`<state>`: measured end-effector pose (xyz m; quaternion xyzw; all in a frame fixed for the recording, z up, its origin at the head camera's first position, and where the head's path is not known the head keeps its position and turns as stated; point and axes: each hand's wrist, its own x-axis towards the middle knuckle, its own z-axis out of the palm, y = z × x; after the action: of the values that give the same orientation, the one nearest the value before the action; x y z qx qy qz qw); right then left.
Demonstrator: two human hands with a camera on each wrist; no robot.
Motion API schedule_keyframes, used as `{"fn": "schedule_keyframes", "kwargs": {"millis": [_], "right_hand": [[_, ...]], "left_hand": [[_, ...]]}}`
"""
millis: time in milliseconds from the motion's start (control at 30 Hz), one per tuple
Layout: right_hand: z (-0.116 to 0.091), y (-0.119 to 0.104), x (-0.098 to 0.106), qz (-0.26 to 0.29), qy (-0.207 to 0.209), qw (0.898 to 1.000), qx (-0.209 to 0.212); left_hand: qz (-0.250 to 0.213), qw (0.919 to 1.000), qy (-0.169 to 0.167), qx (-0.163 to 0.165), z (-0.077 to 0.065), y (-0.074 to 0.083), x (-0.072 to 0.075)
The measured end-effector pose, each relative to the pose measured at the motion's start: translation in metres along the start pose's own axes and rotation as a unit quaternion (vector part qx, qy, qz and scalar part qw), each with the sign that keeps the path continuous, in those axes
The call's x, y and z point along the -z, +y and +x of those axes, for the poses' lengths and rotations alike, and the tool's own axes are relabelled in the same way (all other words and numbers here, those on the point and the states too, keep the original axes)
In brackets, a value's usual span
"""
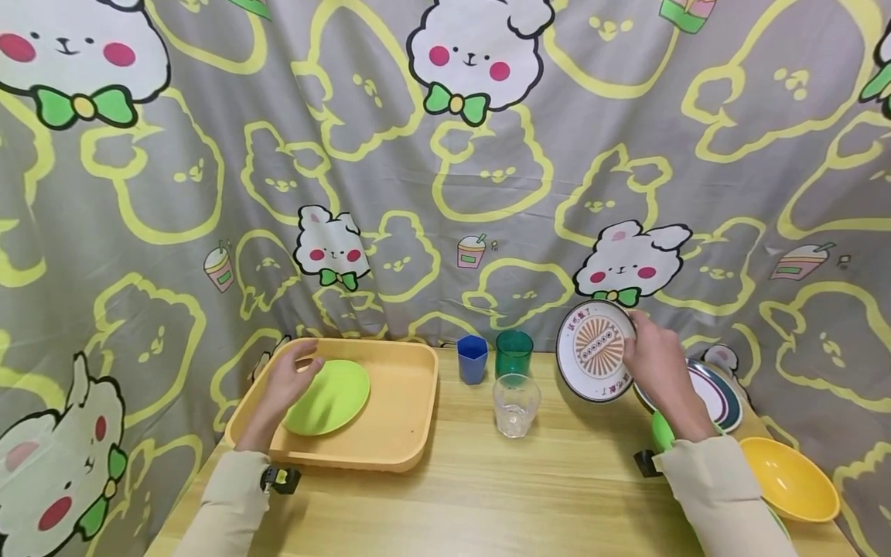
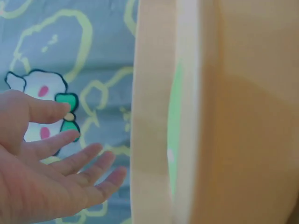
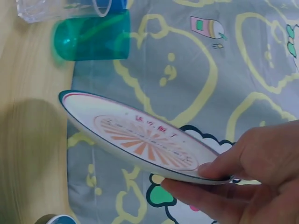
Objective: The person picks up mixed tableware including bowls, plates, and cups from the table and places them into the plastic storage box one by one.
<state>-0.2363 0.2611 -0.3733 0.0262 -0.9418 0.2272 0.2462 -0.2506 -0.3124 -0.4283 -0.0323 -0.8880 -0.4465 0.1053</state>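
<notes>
Right hand [image 1: 657,362] pinches the patterned plate [image 1: 592,352] by its rim; left hand [image 1: 287,381], fingers apart, holds nothing; the plate looks stiff, possibly fragile, best held there.

white plate [image 1: 595,352] | dark rim, orange sunburst — red lettering | tilted, aloft — pinched by right-hand fingers [image 3: 223,162]

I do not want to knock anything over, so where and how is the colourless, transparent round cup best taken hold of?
The colourless, transparent round cup is probably best held around mid-wall, from the near side: it stands upright, with the green transparent round cup and the blue angular cup behind it.
</notes>
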Motion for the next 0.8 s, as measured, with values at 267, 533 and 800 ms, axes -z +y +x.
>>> {"fn": "schedule_keyframes", "kwargs": {"millis": [267, 533, 800], "right_hand": [[-0.008, -0.004, 0.002, 0.031, 0.067, 0.997, -0.006], [-0.015, -0.006, 0.003, 0.043, 0.113, 0.992, -0.032], [-0.023, -0.007, -0.001, 0.072, 0.143, 0.984, -0.074]], "left_hand": [[-0.021, 0.9995, 0.025, 0.001, -0.002, 0.014, -0.007], [-0.045, 0.9981, 0.040, -0.013, -0.002, 0.026, -0.015], [-0.107, 0.9922, 0.059, -0.022, -0.003, 0.030, -0.024]]}}
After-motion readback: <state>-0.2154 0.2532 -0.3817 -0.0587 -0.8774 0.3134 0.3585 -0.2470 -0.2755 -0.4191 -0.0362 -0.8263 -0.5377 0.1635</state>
